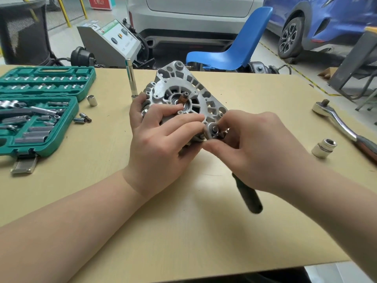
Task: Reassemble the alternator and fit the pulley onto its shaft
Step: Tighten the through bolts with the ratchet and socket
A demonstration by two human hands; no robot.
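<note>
Head view: The alternator (184,94) was held tilted above the middle of the wooden table (255,92), its ribbed aluminium end housing facing the camera and its rusty shaft (183,98) protruding from the central bearing with no pulley on it. The left hand (161,139) gripped the housing from the left, thumb laid across the face just below the shaft and fingers curled around the lower edge. The right hand (257,148) was closed on a small ratchet (213,130), fingertips pinching its round head against the lower right corner of the housing; the ratchet's dark handle (250,198) projected below the hand, blurred. A larger chrome ratchet wrench (338,122) lay near the right table edge, with a large socket (324,148) standing just beside it. An open green socket set case (40,107) occupied the left side, with loose sockets (82,119) near it. An extension bar (131,78) stood upright behind the alternator.
</note>
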